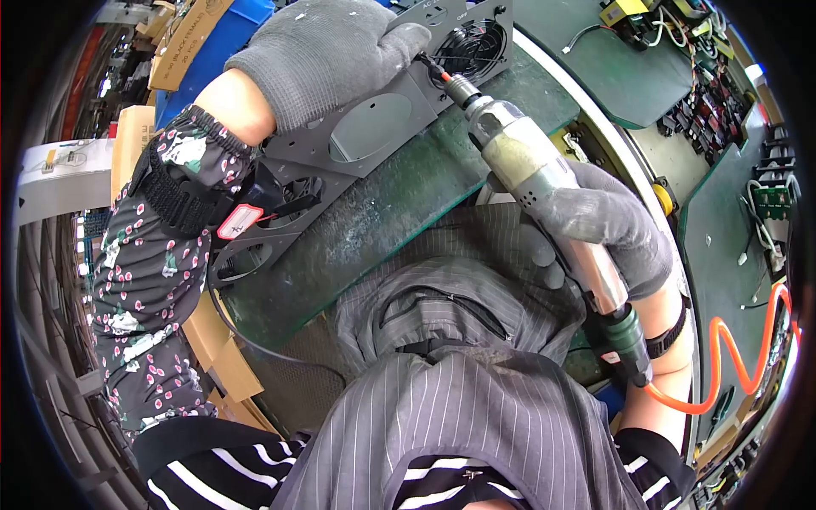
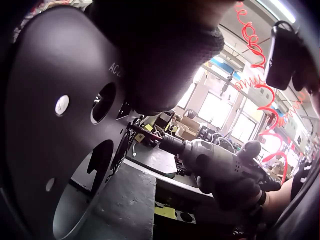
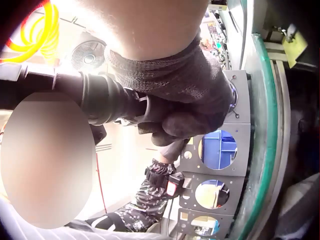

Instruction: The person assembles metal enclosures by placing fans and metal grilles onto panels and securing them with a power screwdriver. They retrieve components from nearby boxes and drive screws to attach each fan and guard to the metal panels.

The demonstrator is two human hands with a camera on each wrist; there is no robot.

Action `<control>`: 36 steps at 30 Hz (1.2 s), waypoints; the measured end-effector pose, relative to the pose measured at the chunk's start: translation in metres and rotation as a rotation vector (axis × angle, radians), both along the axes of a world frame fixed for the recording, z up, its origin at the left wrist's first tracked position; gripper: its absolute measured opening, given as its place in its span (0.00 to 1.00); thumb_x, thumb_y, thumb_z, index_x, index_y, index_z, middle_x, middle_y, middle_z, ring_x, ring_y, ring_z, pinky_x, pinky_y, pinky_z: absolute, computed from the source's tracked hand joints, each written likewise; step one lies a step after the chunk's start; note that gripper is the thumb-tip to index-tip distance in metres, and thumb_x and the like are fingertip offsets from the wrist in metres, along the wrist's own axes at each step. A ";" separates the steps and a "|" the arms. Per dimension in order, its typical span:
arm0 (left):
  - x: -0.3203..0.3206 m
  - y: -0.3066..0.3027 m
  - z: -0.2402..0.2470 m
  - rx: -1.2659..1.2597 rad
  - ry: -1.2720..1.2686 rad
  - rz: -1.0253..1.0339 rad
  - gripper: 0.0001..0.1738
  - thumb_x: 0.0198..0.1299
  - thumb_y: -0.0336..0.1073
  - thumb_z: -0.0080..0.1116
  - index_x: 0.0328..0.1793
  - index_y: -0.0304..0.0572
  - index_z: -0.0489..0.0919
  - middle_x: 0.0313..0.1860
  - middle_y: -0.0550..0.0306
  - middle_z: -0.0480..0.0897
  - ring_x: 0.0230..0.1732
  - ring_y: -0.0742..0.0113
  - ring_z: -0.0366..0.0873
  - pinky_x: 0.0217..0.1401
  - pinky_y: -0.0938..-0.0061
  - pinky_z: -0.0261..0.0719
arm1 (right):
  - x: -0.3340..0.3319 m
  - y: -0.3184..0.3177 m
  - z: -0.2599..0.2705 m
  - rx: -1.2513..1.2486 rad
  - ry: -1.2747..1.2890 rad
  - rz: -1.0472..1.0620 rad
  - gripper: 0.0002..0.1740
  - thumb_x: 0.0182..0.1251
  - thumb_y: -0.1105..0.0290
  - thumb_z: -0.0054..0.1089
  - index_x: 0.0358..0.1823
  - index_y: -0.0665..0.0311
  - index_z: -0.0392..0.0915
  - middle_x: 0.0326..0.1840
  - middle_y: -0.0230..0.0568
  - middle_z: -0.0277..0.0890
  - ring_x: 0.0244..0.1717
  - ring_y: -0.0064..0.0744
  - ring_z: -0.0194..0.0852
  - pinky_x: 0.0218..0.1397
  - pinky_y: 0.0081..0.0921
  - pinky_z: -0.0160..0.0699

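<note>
In a grey glove, my left hand [image 1: 319, 59] holds a dark metal panel [image 1: 302, 144] at its upper edge. The thumb points at the black fan [image 1: 467, 47], and most of the other fingers are hidden. My right hand [image 1: 608, 221], also gloved, grips the body of an air screwdriver [image 1: 527, 157]. Its bit reaches the panel beside the fan, close to the left thumb. In the left wrist view, the panel [image 2: 40, 115] shows round cut-outs and printed lettering, with the screwdriver [image 2: 210, 155] meeting its edge.
Beneath the panel lies a dark green bench top [image 1: 374, 229]. An orange coiled hose [image 1: 722, 365] trails from the screwdriver's rear. Cartons [image 1: 191, 42] and a blue bin [image 1: 242, 25] stand at upper left. Wired parts [image 1: 705, 110] lie on green boards at right.
</note>
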State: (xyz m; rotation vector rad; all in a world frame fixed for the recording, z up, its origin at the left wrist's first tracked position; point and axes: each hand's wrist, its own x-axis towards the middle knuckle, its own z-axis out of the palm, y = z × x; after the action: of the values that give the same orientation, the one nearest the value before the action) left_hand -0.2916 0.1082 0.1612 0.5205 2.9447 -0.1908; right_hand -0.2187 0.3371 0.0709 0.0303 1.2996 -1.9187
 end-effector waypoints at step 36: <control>0.115 -0.033 -0.140 2.641 -0.966 0.722 0.18 0.71 0.32 0.40 0.65 0.40 0.67 0.57 0.51 0.75 0.21 0.84 0.61 0.19 0.90 0.62 | 0.051 -0.009 -0.046 0.099 0.113 0.400 0.39 0.43 0.59 0.73 0.56 0.70 0.67 0.42 0.37 0.72 0.42 0.24 0.69 0.49 0.24 0.70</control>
State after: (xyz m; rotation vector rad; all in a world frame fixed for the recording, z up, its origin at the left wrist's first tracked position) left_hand -0.1766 0.0755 0.0210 -0.3791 0.5414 2.6753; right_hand -0.1677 0.3281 0.0248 -0.2721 1.3576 -1.5329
